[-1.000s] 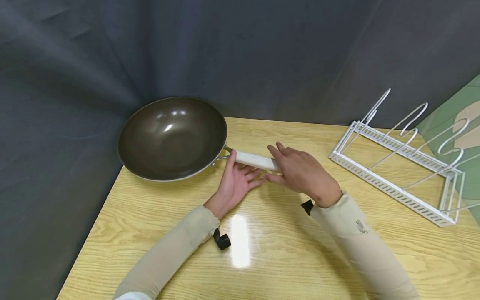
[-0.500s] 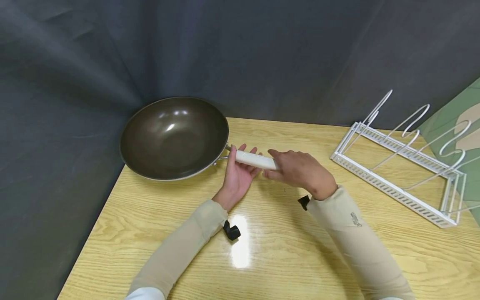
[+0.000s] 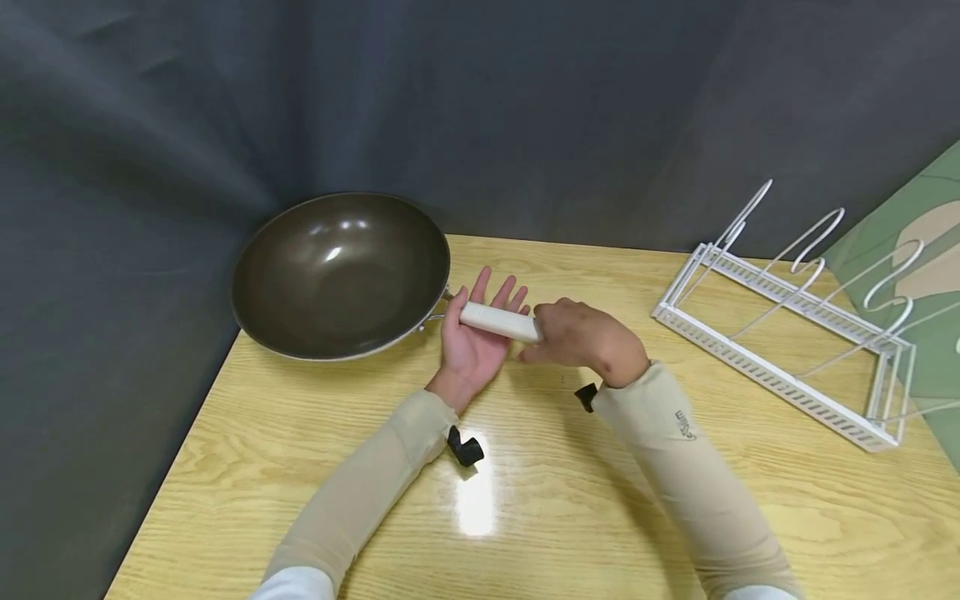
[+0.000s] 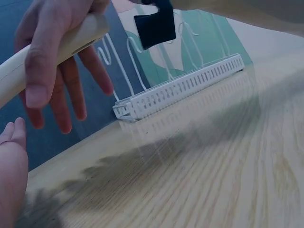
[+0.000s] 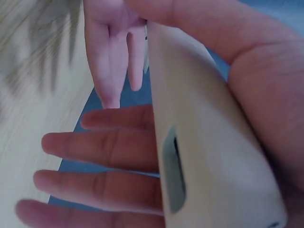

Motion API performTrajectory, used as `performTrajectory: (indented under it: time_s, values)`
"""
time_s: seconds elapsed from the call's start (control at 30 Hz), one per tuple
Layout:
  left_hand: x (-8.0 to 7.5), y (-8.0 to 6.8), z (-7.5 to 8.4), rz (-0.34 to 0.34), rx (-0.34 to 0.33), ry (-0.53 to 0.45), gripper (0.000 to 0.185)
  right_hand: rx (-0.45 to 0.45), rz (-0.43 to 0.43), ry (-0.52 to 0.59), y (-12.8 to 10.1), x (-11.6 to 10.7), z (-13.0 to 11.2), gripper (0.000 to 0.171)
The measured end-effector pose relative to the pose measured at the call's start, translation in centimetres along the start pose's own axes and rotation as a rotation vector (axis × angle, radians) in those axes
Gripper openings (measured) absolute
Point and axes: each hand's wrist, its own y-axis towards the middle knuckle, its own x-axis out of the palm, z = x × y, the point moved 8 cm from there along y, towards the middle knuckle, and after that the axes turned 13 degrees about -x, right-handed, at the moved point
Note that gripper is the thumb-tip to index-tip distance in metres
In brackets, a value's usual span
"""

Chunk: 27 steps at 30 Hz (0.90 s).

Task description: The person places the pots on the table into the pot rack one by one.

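Nearest the person, two beige sleeves (image 3: 660, 467) reached forward over the wooden table (image 3: 525, 517), each with a small black strap end at the wrist.

The right hand (image 3: 581, 337) was curled round the free end of the pan's white handle (image 3: 498, 321). The right wrist view showed the handle (image 5: 204, 156) lying against the palm, the thumb across its top and the fingers (image 5: 104, 147) bent beneath it, though loosely rather than clamped.

The left hand (image 3: 476, 333) lay palm up under the middle of the handle, its fingers straight and spread and pointing away from the person. It supported the handle without closing on it. In the left wrist view the right hand (image 4: 52, 61) showed wrapped over the handle (image 4: 42, 52), with the edge of the left palm (image 4: 12, 175) below it.

Farther off, the pan (image 3: 341, 275), dark brown inside, sat at the far left corner of the table, its bowl reaching past the table's left edge and close to the dark grey cloth backdrop (image 3: 480, 108).

Well apart on the far right stood a white wire rack (image 3: 787, 333) with upright looped dividers.
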Motion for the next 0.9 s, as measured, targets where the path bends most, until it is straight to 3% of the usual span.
performTrajectory:
  time_s: [0.33,0.53,0.9]
  values:
    - [0.5,0.3,0.0,0.041,0.036,-0.133,0.063,0.06,-0.015,0.017,-0.2,0.4,0.1,0.029]
    - [1.2,-0.1,0.4,0.05,0.068,-0.255,0.06,0.027,0.019,0.004,-0.2,0.5,-0.1,0.017]
    - [0.9,-0.2,0.7,0.131,0.089,-0.317,0.048,-0.025,0.035,0.094,-0.4,0.9,-0.3,0.013]
